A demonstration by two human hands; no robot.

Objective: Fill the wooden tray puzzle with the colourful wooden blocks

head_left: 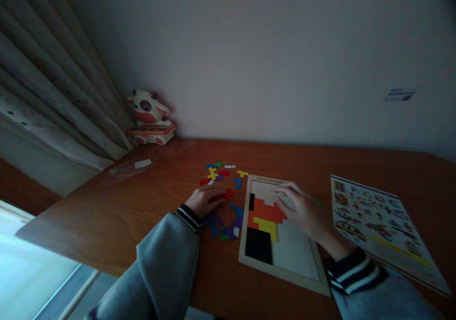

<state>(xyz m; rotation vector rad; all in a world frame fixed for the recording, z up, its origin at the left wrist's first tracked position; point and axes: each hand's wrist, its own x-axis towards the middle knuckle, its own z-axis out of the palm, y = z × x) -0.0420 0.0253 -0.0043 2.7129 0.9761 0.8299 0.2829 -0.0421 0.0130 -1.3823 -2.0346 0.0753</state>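
Observation:
My left hand (204,201) rests among loose coloured pieces on the table, its fingertips at a red piece (228,194); the hand is closed on it, as far as it shows. Over the wooden puzzle tray (285,282), my right hand (292,201) hovers with thumb and fingers apart and nothing between them. Inside the tray's left part lie a black piece (259,245), a yellow piece (270,227), orange-red pieces (261,209) and a small black piece (251,201). Yellow, blue, white and purple pieces lie left of the tray.
A printed pattern sheet (381,225) lies right of the tray, with a small green piece (318,202) between them. At the back left stands a cow toy (149,118). A clear plastic bag (123,169) with a white label lies in front of it.

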